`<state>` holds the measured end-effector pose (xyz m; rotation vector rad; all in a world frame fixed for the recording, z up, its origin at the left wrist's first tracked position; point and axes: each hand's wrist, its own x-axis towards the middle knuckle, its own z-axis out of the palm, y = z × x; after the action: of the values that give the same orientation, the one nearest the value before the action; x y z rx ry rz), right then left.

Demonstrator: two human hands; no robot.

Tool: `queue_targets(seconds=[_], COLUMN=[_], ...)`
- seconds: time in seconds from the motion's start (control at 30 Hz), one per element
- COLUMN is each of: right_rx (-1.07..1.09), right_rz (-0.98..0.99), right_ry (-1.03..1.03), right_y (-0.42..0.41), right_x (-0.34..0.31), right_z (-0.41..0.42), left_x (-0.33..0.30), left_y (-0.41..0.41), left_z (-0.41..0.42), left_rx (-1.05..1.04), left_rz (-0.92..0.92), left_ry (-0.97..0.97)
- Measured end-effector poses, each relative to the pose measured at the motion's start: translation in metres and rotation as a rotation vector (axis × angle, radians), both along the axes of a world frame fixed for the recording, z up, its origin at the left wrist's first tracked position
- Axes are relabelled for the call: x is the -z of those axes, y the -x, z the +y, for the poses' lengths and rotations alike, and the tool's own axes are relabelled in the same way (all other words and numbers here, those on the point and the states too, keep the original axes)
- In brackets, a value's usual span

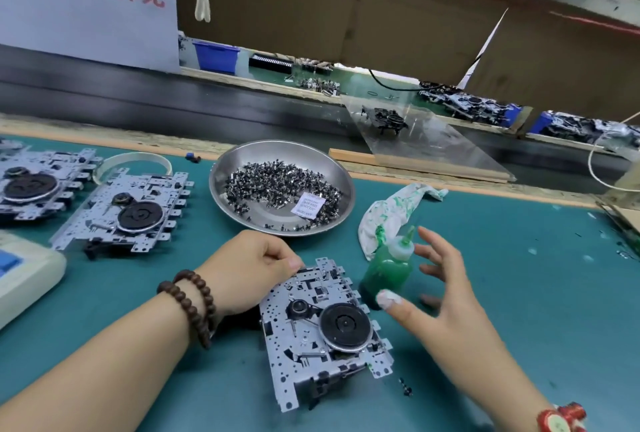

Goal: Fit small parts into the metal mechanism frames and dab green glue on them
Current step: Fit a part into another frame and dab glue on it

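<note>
Left hand (256, 267) curled, fingertips pinching far-left corner of metal mechanism frame (322, 331) lying near tabletop's (502, 293) near edge. Right hand (440, 296) spread wide, fingers relaxed, holding nothing, just beside green glue bottle (389, 269), upright, next to frame's far-right side. Steel dish (282, 187) of small parts farther back, mid-tabletop. Green-stained rag (391, 213) behind bottle. Two more frames (128, 210) toward left edge.

left hand (256, 267) curled, right hand (446, 289) spread
</note>
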<state>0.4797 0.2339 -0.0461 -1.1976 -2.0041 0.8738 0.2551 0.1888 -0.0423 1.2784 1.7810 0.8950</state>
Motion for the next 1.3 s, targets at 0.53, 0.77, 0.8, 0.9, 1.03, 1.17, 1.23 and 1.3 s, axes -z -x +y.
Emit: queue_targets(seconds=[0.53, 0.77, 0.8, 0.9, 1.03, 1.17, 1.23, 1.3], right_rx=[-0.071, -0.149, -0.129, -0.029, -0.023, -0.027, -0.038, -0.045], right_rz=[0.614, 1.04, 1.023, 0.846, 0.751, 0.645, 0.61, 0.584], right_ry=[0.286, 0.609, 0.613, 0.409, 0.185, 0.076, 0.034, -0.001], right_y=[0.023, 0.012, 0.012, 0.016, 0.02, 0.023, 0.023, 0.023], right_x=[-0.025, -0.025, -0.024, -0.026, -0.025, -0.025, -0.023, -0.022], right_z=[0.025, 0.029, 0.028, 0.023, 0.018, 0.013, 0.013, 0.012], left_x=[0.003, 0.002, 0.001, 0.001, 0.001, 0.001, 0.002, 0.002], left_y=[0.002, 0.002, 0.002, 0.002, 0.002, 0.003, 0.003, 0.003], left_z=[0.005, 0.004, 0.004, 0.004, 0.004, 0.003, 0.003, 0.004], left_rx=[-0.078, -0.107, -0.106, -0.097, -0.074, -0.071, -0.069, -0.067], left_rz=[-0.095, -0.161, -0.17, -0.174, -0.169, -0.162, -0.157, -0.157], left_ry=[0.047, 0.082, 0.083, 0.085, 0.09, 0.082, 0.077, 0.068])
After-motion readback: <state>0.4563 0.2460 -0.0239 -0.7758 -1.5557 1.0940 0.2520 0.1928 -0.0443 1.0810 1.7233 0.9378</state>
